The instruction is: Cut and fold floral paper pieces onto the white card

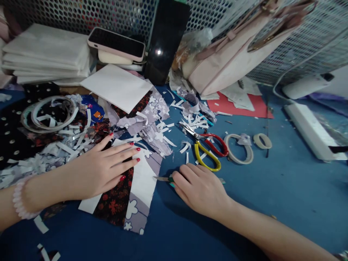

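Note:
My left hand (pixel 102 168) lies flat with fingers spread on a patchwork piece (pixel 127 197) of white paper, black-and-red floral fabric and lilac flower fabric, pressing it onto the blue table (pixel 272 195). My right hand (pixel 199 188) rests just right of that piece, fingers curled over a small green-handled craft knife (pixel 163 178) whose blade points left toward the piece's edge. A pink bead bracelet (pixel 19 201) circles my left wrist.
Scissors with one red and one yellow handle (pixel 208 146) lie beyond my right hand, beside two tape rolls (pixel 240 148) (pixel 262 140). Paper strips and fabric scraps (pixel 152 123) litter the middle. A phone (pixel 116 43), stacked white sheets (pixel 46 54), a pink bag (pixel 239 54) and red paper (pixel 239 107) stand behind.

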Demonstrator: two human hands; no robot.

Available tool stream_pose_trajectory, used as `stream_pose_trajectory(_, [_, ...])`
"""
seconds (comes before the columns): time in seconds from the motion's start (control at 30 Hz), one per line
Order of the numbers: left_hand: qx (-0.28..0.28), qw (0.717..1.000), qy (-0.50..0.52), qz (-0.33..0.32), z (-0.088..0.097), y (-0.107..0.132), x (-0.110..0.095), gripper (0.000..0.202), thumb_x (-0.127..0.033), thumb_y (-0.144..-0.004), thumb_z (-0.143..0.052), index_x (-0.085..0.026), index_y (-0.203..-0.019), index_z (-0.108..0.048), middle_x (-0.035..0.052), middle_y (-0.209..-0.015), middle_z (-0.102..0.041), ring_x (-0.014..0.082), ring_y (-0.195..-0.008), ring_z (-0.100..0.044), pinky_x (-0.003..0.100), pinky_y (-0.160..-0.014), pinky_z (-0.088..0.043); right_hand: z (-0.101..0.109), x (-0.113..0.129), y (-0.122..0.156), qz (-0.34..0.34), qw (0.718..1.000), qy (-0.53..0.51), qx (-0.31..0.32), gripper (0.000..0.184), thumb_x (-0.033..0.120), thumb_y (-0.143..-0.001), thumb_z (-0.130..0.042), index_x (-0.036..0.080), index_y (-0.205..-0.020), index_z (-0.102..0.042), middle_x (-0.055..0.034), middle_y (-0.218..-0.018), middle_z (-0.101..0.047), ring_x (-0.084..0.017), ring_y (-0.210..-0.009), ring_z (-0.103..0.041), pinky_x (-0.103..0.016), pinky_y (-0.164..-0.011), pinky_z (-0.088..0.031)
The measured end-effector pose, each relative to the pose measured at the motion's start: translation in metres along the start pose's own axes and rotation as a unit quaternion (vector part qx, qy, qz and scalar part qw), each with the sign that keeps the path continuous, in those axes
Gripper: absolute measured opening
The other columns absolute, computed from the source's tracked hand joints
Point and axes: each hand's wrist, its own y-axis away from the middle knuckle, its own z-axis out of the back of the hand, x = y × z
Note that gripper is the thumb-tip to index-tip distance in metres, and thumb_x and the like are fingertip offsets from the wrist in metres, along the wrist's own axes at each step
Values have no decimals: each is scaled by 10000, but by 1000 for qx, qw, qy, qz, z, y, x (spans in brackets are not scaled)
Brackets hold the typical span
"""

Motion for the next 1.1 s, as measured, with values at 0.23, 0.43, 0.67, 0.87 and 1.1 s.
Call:
stream_pose_trajectory(0.23, [2,1000,-15,1,1,0,-1,434,-203,-966,-381,-189,-1382,-500,71,-1473,-491,239,-1391,-403,500,-1225,-44,-1,3,-1,10,1000,-5,-8,352,218,-992,-333,180,-745,-581,-41,-653,-525,-181,-624,-383,-318,-593,-217])
stream_pose_trajectory(0.43, [-8,998,-55,-12,-1,-1,-3,425,-227,-966,-383,-170,-1364,-520,93,-1456,-508,266,-1364,-432,525,-1212,-18,-1,4,-1,24,1000,2,-13,287,217,-979,-372,178,-784,-580,-39,-669,-527,-177,-628,-380,-320,-595,-201])
stream_pose_trajectory(0.67, [-18,993,-114,-13,-1,-2,-13,401,-243,-952,-414,-173,-1318,-562,73,-1414,-554,256,-1297,-480,493,-1153,-195,-2,4,0,40,999,11,3,228,236,-958,-421,177,-788,-560,-31,-680,-529,-161,-629,-392,-316,-598,-190])
stream_pose_trajectory(0.87, [2,987,-156,-24,-2,-9,-27,450,-135,-900,-443,-161,-1340,-533,134,-1372,-570,278,-1233,-520,444,-994,-345,0,6,-1,48,999,20,-2,243,232,-968,-407,177,-776,-547,-26,-668,-531,-155,-615,-410,-313,-590,-193])
stream_pose_trajectory(1.1, [67,981,-181,-29,10,-35,-40,569,-69,-877,-513,-338,-1378,-479,90,-1248,-628,256,-1094,-601,381,-849,-421,-2,8,3,56,998,35,-15,255,240,-980,-402,168,-785,-551,-27,-676,-546,-144,-600,-433,-305,-576,-187])
